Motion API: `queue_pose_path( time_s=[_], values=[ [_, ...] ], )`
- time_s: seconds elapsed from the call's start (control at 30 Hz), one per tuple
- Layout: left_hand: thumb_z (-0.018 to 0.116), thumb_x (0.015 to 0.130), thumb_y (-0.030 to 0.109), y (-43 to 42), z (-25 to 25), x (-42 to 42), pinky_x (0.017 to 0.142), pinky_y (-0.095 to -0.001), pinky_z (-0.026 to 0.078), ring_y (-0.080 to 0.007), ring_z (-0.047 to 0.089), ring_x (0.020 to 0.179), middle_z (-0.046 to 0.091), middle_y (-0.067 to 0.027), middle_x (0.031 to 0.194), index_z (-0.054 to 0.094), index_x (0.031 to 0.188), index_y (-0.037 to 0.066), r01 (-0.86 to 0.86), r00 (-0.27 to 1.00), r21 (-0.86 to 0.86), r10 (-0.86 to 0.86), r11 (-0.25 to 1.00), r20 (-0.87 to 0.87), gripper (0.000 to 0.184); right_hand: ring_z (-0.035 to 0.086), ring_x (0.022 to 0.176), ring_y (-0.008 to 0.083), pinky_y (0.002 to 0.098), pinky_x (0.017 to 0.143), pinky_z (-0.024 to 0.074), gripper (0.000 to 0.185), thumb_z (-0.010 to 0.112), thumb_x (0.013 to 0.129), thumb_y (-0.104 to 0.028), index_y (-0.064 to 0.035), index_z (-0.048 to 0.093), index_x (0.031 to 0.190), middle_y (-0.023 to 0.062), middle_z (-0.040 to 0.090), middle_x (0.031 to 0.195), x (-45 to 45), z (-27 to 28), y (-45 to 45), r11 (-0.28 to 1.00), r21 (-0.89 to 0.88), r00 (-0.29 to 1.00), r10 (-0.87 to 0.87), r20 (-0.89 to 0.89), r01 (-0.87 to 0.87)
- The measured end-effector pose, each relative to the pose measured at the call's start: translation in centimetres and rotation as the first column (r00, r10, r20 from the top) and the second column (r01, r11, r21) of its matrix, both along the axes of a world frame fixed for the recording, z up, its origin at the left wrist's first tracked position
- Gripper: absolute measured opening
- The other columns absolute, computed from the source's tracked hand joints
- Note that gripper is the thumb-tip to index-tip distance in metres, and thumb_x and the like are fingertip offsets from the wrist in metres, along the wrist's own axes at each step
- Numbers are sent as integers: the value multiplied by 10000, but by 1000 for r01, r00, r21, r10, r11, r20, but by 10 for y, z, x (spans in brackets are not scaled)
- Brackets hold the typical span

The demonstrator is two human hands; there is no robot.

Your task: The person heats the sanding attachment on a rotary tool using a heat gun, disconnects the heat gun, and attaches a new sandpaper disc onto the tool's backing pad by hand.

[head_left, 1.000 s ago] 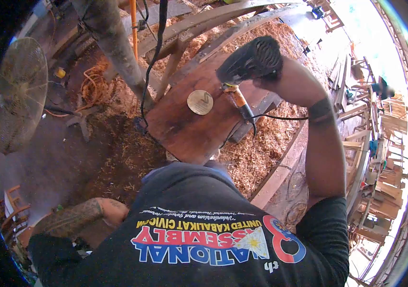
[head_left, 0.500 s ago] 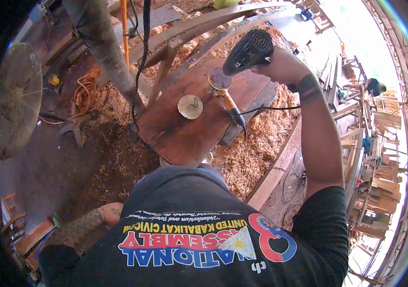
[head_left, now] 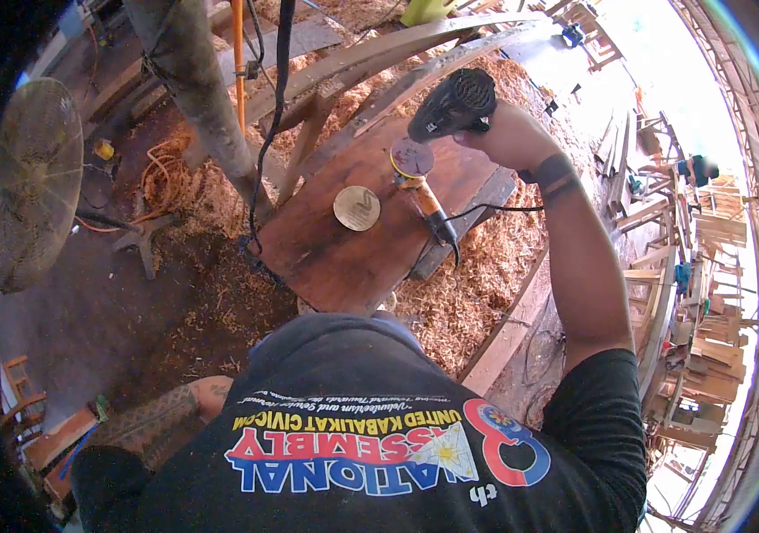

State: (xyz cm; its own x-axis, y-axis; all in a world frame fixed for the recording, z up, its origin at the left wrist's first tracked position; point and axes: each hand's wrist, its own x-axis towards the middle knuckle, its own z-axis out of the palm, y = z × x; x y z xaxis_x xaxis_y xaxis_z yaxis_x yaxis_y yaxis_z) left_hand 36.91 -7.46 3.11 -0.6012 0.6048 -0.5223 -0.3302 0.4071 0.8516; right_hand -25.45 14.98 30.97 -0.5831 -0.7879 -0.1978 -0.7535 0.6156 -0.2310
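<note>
My right hand [head_left: 515,138] is wrapped round a black heat-gun-like tool [head_left: 453,105], its nozzle just above the sanding disc [head_left: 412,157] of an orange-and-black angle grinder [head_left: 430,206]. The grinder lies on a reddish-brown wooden board [head_left: 335,266] with the disc facing up. To its left a round pale disc [head_left: 356,208] with a dark mark lies flat on the board. My left hand [head_left: 211,396] is at the lower left beside my shirt, mostly hidden, and its fingers do not show.
A round fan [head_left: 30,185] stands at the left. A thick post [head_left: 193,84] rises beside the board. Curved timbers [head_left: 379,53] lie beyond, with wood shavings [head_left: 477,289] around. A person [head_left: 698,170] is far off at the right among wooden furniture parts.
Compared with a second ago, the black tool has moved left and off the grinder's disc, which is now visible. In the last half second the tool shifted slightly.
</note>
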Motion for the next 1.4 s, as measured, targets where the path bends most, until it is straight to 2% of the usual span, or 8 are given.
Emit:
queue_pose_path(
  time_s=[0.07,0.17,0.27,0.53,0.67,0.77,1.0,1.4],
  values=[
    [769,873,313,-7,-29,12,929,-471,590,-383,739,1082,771,-196,1242,716,1300,67,31,999,-30,-30,999,42,495,758,1015,427,510,896,603,422,839,903,-413,-138,781,1218,210,799,1072,6,2,-4,997,-1,997,-73,31,73],
    [776,847,306,-10,-49,20,918,-480,591,-406,733,1073,768,-193,1221,716,1288,73,149,959,-82,-164,985,-230,502,677,664,152,347,627,589,364,858,942,-320,-129,784,1243,42,761,910,5,4,-4,995,44,993,-96,69,93],
    [777,835,295,-9,-43,13,918,-494,588,-420,724,1080,764,-193,1202,714,1281,79,227,928,-111,-249,968,-276,500,667,653,145,339,595,576,351,847,951,-304,-130,781,1248,43,744,890,-25,-33,10,984,-97,977,128,-171,-146],
    [798,848,299,-6,-36,17,947,-480,592,-400,719,1095,754,-189,1232,715,1273,81,6,967,126,26,992,-253,485,733,941,212,424,914,597,376,870,924,-263,-131,772,1263,81,807,1074,3,-5,8,998,29,995,-56,84,54],
    [805,850,310,-5,-41,11,963,-464,589,-387,723,1082,758,-181,1224,713,1291,85,242,859,-50,-238,969,-453,504,747,987,238,432,937,592,385,873,908,-237,-133,771,1264,95,811,1101,1,-6,20,997,82,999,0,35,-3],
    [819,847,325,-5,-62,23,982,-465,584,-385,725,1100,763,-174,1235,701,1326,88,298,880,-117,-320,947,-351,548,758,1064,399,495,948,594,382,857,897,-320,-143,779,1227,182,802,1111,17,7,26,986,157,998,-48,-41,54],
    [809,877,333,-7,-14,6,994,-447,583,-370,727,1134,764,-171,1279,695,1361,84,-205,956,110,175,972,234,556,760,1081,389,487,964,593,404,861,892,-325,-150,771,1246,171,800,1148,12,0,49,998,-45,999,-39,34,40],
    [772,884,275,-20,-48,17,987,-444,586,-375,726,1141,754,-181,1305,683,1366,75,-61,985,35,55,998,163,529,738,1114,254,417,1005,569,418,864,927,-207,-98,735,1310,112,795,1207,25,2,67,956,-277,984,-49,174,96]
  ],
)
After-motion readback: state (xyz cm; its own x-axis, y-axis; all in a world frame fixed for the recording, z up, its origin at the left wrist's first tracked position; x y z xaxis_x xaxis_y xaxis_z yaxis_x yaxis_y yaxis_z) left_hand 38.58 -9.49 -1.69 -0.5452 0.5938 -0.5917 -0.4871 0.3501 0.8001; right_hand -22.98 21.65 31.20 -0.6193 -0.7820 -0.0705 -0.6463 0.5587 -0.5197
